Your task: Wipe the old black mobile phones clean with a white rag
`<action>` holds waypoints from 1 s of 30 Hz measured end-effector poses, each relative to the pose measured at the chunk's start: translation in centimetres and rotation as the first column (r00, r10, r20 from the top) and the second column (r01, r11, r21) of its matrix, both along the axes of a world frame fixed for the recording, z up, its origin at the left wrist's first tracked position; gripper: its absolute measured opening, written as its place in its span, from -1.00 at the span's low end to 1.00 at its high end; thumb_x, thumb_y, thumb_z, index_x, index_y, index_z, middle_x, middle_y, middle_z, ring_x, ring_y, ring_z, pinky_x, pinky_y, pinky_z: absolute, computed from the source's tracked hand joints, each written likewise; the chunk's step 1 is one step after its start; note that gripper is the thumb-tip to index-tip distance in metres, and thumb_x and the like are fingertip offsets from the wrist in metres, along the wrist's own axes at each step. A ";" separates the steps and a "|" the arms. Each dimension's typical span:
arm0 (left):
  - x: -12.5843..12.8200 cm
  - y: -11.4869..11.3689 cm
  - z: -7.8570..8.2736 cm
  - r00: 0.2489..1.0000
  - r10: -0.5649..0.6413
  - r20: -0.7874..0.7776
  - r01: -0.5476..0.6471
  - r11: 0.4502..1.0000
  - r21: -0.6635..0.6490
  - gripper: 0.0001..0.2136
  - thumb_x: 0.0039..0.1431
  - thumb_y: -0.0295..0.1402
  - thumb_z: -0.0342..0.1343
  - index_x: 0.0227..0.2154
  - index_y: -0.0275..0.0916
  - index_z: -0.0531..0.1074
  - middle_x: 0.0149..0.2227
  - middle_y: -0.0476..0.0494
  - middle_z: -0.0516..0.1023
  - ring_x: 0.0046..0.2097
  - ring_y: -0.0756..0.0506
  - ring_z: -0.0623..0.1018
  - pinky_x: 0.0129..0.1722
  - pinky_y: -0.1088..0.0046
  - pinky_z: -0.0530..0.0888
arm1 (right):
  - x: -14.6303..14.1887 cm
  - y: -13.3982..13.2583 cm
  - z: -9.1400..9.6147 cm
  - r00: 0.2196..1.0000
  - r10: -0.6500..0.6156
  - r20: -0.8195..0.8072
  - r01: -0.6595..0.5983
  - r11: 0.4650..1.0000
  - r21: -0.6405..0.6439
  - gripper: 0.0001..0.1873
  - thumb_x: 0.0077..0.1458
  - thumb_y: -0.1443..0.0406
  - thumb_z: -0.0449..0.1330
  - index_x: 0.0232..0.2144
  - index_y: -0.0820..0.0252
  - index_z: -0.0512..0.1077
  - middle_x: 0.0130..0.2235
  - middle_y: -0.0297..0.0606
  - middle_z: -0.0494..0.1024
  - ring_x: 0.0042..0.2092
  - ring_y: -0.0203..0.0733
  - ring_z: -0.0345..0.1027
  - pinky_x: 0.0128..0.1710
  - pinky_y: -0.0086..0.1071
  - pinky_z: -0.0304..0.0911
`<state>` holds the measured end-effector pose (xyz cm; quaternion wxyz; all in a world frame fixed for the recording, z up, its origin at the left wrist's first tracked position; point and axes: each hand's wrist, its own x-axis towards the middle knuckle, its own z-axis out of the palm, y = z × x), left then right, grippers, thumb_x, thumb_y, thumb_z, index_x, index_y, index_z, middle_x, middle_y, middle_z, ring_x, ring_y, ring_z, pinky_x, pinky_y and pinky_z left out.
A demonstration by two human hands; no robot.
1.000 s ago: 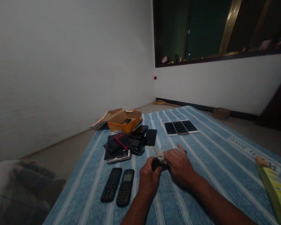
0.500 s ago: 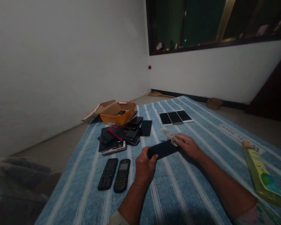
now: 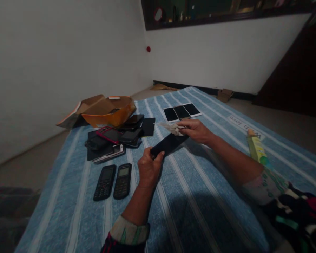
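Observation:
A dark smartphone [image 3: 169,144] is held over the striped cloth, its near left end gripped by my left hand [image 3: 149,165] with the thumb on the screen side. My right hand [image 3: 196,130] pinches a crumpled whitish tissue or cloth [image 3: 173,128] at the phone's far right end. Whether the tissue presses on the screen, I cannot tell. Left of my left hand, two keypad phones lie face up side by side: a black one [image 3: 104,182] and one with a greyish screen [image 3: 122,181]. Three smartphones [image 3: 181,112] form a row beyond my right hand.
A heap of phones [image 3: 113,138], one with a pink frame, lies at the left before an open orange cardboard box [image 3: 109,114]. A bottle of yellow-green liquid [image 3: 256,147] lies at the right. Blue striped cloth [image 3: 200,214] covers the surface; white walls [image 3: 68,45] stand behind.
The view has tilted down and shifted right. My right hand with the tissue has lifted slightly off the phone's end, and the phone is tilted more steeply. Both hands keep their holds.

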<state>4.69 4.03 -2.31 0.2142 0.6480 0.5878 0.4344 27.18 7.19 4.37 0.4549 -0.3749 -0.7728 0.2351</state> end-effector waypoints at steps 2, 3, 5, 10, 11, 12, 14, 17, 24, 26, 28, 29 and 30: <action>0.2 -0.1 0.2 0.998 -0.045 -0.044 0.046 0.999 0.023 -0.71 0.08 -0.09 0.11 -0.28 -0.20 0.45 -0.44 -0.07 0.58 -0.36 -0.15 0.59 -0.32 0.37 0.47 | 0.0 0.2 1.9 0.986 0.058 0.158 -0.073 0.993 0.090 -0.79 0.14 0.36 0.13 -0.23 0.18 0.55 -0.31 -0.32 0.52 -0.29 -0.29 0.36 -0.25 -0.40 0.21; 0.2 -0.2 0.3 0.995 -0.058 -0.086 0.061 0.998 0.034 -0.70 0.10 -0.08 0.09 -0.29 -0.21 0.46 -0.44 -0.08 0.59 -0.36 -0.15 0.59 -0.32 0.37 0.47 | -0.2 0.3 2.7 0.968 0.075 0.240 -0.110 0.984 0.137 -0.80 0.15 0.37 0.12 -0.23 0.20 0.54 -0.33 -0.32 0.50 -0.29 -0.30 0.34 -0.25 -0.41 0.19; 0.3 -0.3 0.8 0.984 -0.059 -0.166 0.070 0.996 0.062 -0.68 0.15 -0.08 0.04 -0.29 -0.23 0.49 -0.43 -0.11 0.59 -0.36 -0.16 0.59 -0.31 0.36 0.46 | -0.7 0.5 4.0 0.925 0.101 0.366 -0.191 0.957 0.219 -0.80 0.14 0.43 0.10 -0.25 0.23 0.51 -0.34 -0.32 0.47 -0.28 -0.30 0.32 -0.26 -0.42 0.16; 0.7 -0.4 1.9 0.984 -0.084 -0.155 0.112 0.977 0.182 -0.70 0.21 -0.14 0.02 -0.18 -0.23 0.48 -0.29 -0.15 0.61 -0.23 -0.16 0.58 -0.21 0.36 0.46 | -3.2 0.0 5.2 0.854 0.081 0.515 -0.274 0.909 0.313 -0.85 0.18 0.41 0.07 -0.27 0.25 0.45 -0.33 -0.31 0.39 -0.28 -0.27 0.27 -0.26 -0.42 0.13; 0.7 -0.4 2.1 0.988 -0.080 -0.130 0.103 0.978 0.183 -0.71 0.20 -0.14 0.04 -0.20 -0.23 0.49 -0.30 -0.14 0.60 -0.24 -0.16 0.58 -0.23 0.36 0.46 | -3.8 -0.3 5.2 0.848 0.075 0.525 -0.280 0.904 0.322 -0.85 0.20 0.39 0.06 -0.26 0.25 0.44 -0.33 -0.31 0.38 -0.28 -0.27 0.26 -0.27 -0.42 0.13; 0.8 -0.4 2.2 0.993 -0.074 -0.096 0.091 0.978 0.188 -0.72 0.19 -0.14 0.06 -0.22 -0.23 0.49 -0.31 -0.13 0.60 -0.24 -0.16 0.58 -0.23 0.36 0.46 | -4.3 -0.6 5.2 0.845 0.066 0.530 -0.276 0.904 0.327 -0.84 0.21 0.39 0.05 -0.25 0.25 0.43 -0.31 -0.30 0.38 -0.28 -0.27 0.25 -0.28 -0.42 0.13; 0.9 -0.3 2.4 0.997 -0.078 -0.012 0.079 0.977 0.200 -0.75 0.19 -0.16 0.07 -0.24 -0.22 0.49 -0.31 -0.11 0.59 -0.22 -0.15 0.57 -0.21 0.36 0.45 | -5.0 -0.9 5.0 0.849 0.057 0.525 -0.264 0.907 0.329 -0.82 0.24 0.38 0.02 -0.23 0.25 0.43 -0.29 -0.29 0.37 -0.28 -0.27 0.25 -0.28 -0.42 0.14; 1.1 -0.4 2.5 0.991 -0.115 0.062 0.100 0.974 0.205 -0.79 0.19 -0.19 0.08 -0.28 -0.18 0.50 -0.36 -0.04 0.57 -0.28 -0.10 0.54 -0.24 0.40 0.44 | -5.0 -0.7 4.4 0.885 0.081 0.459 -0.253 0.911 0.326 -0.78 0.28 0.34 0.01 -0.15 0.24 0.43 -0.27 -0.29 0.40 -0.23 -0.27 0.28 -0.22 -0.41 0.17; 1.2 -0.7 2.5 0.993 -0.103 0.063 0.088 0.976 0.199 -0.81 0.18 -0.19 0.09 -0.37 -0.20 0.49 -0.53 0.07 0.42 -0.45 -0.01 0.42 -0.41 0.51 0.36 | -1.7 0.6 2.6 0.963 0.196 0.188 -0.224 0.964 0.146 -0.61 0.35 0.12 -0.04 -0.09 0.27 0.44 -0.19 -0.25 0.50 -0.16 -0.26 0.35 -0.13 -0.38 0.24; 1.1 -0.7 2.6 0.993 -0.101 0.067 0.087 0.977 0.193 -0.80 0.17 -0.18 0.09 -0.40 -0.20 0.47 -0.55 0.09 0.39 -0.47 0.00 0.40 -0.44 0.52 0.34 | -1.1 0.5 2.2 0.969 0.185 0.163 -0.204 0.973 0.106 -0.58 0.35 0.09 -0.05 -0.10 0.28 0.45 -0.20 -0.25 0.50 -0.19 -0.27 0.35 -0.16 -0.39 0.25; 1.1 -0.7 2.7 0.992 -0.103 0.067 0.089 0.977 0.192 -0.80 0.16 -0.18 0.09 -0.41 -0.20 0.46 -0.55 0.09 0.38 -0.47 0.00 0.40 -0.44 0.53 0.34 | -1.1 0.2 2.2 0.971 0.143 0.193 -0.171 0.976 0.138 -0.60 0.36 0.12 -0.07 -0.09 0.27 0.44 -0.19 -0.25 0.49 -0.18 -0.27 0.34 -0.14 -0.38 0.24; 1.1 -0.8 2.7 0.992 -0.105 0.068 0.090 0.977 0.193 -0.80 0.17 -0.18 0.08 -0.41 -0.20 0.46 -0.54 0.09 0.39 -0.46 0.00 0.40 -0.43 0.53 0.34 | -1.3 0.0 2.2 0.968 0.109 0.225 -0.151 0.973 0.176 -0.61 0.37 0.14 -0.08 -0.09 0.26 0.43 -0.19 -0.24 0.48 -0.17 -0.26 0.33 -0.12 -0.38 0.23; 1.1 -0.8 2.7 0.992 -0.106 0.069 0.091 0.977 0.193 -0.81 0.17 -0.19 0.08 -0.41 -0.19 0.46 -0.54 0.08 0.39 -0.45 -0.01 0.41 -0.42 0.52 0.35 | -1.7 -0.2 2.4 0.962 0.072 0.265 -0.133 0.966 0.220 -0.63 0.37 0.16 -0.08 -0.07 0.25 0.42 -0.20 -0.24 0.47 -0.16 -0.26 0.32 -0.11 -0.37 0.22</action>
